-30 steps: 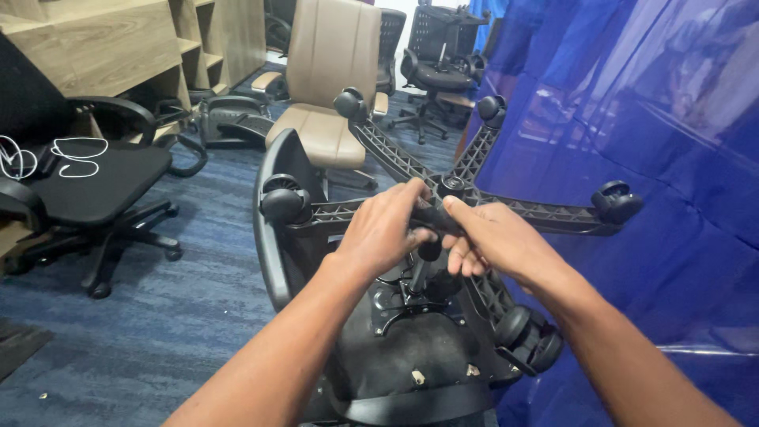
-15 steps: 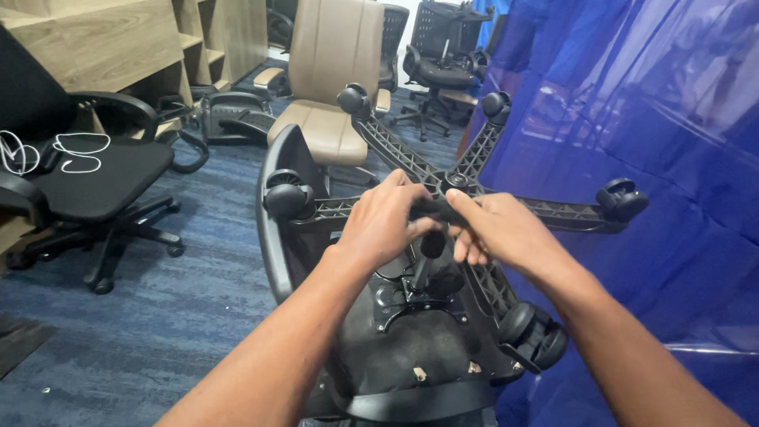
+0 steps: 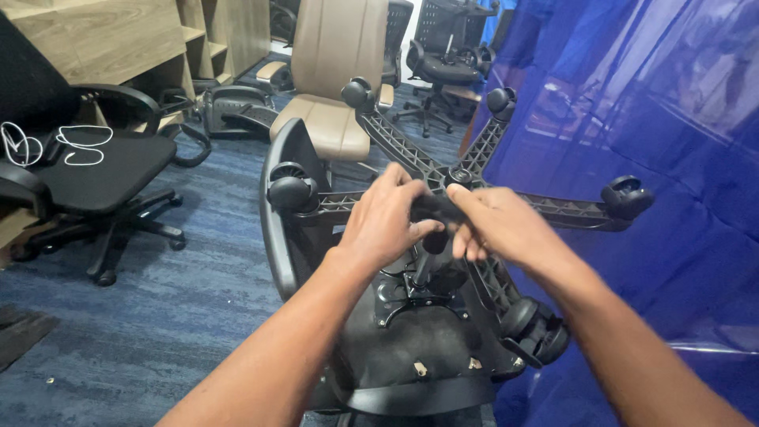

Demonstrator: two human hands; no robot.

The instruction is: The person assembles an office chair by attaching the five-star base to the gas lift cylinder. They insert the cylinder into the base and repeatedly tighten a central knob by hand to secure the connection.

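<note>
Left hand and right hand meet at the centre of the frame, fingers curled from either side around a black base near its hub; both are clamped on it, fingertips nearly touching each other. The base is a five-armed star standing up off an overturned chair, its hub directly between and just behind the knuckles. A black column drops from under the hands to a metal plate on the seat underside, which fills the lower centre of the frame. Casters sit at the arm ends: one left of the left hand, two toward the upper centre, one at right centre, one below the right forearm. An armrest curves up left of the left wrist. A blue sheet covers the right side of the frame, just beside the base. A tan chair stands behind at upper centre; a black chair stands at left on blue carpet.
</note>
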